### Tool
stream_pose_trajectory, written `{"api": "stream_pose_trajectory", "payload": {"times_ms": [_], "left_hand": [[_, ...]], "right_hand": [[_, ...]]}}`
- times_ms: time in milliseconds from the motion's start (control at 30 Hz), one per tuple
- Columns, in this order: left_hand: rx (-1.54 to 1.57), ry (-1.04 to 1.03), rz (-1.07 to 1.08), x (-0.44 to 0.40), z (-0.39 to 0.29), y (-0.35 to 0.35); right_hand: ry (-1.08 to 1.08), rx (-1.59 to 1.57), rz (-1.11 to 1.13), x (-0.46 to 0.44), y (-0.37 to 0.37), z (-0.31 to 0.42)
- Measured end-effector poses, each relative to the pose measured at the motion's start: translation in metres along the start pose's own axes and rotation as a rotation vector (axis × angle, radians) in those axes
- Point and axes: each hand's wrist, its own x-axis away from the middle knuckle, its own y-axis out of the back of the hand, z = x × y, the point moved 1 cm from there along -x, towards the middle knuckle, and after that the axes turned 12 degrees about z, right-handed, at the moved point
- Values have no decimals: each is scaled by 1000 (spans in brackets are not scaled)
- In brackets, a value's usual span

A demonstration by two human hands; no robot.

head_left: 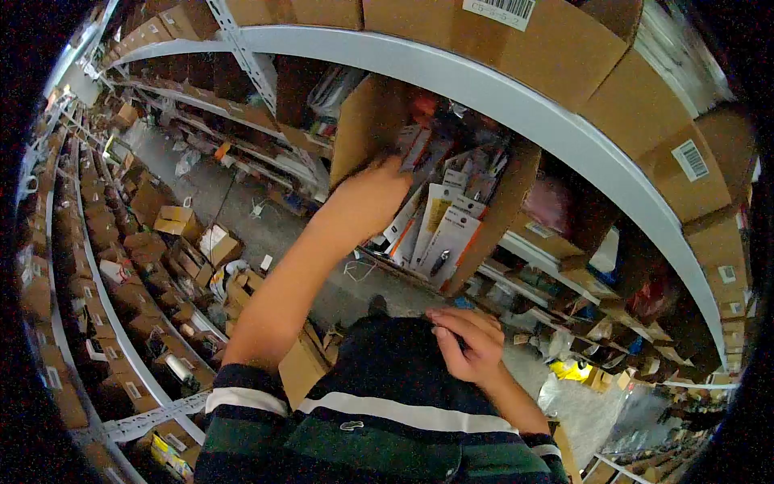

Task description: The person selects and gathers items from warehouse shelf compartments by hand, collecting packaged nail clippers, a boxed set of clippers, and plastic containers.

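Head view: left hand (377, 199), nearer, was inside carton (505, 211), grip unclear; carded packs (446, 242) leaned just right; right hand (472, 343) hung half-open.

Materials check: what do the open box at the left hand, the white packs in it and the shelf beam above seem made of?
Open box: likely cardboard; matte brown, flat panels.
White packs: probably printed card; flat, stiff-looking, with lettering; any plastic cover is unclear.
Shelf beam: perhaps painted metal; smooth, pale, uniform.
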Motion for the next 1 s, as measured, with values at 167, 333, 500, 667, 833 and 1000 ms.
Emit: {"api": "stream_pose_trajectory", "payload": {"times_ms": [167,333,500,667,833,1000], "left_hand": [[225,193,476,46,-17,30],[94,92,392,34,-10,11],[49,145,310,39,-13,6],[131,317,112,69,-25,59],[310,349,-315,85,-19,49],[446,350,-529,105,-28,48]], "right_hand": [[-125,0,-41,4,4,-2],[-26,6,4,-4,-2,-3],[-13,14,-13,-3,-3,-5],[47,194,-152,-2,5,-13],[49,361,-158,-6,16,-19],[-152,-48,-61,-12,10,-5]]}}
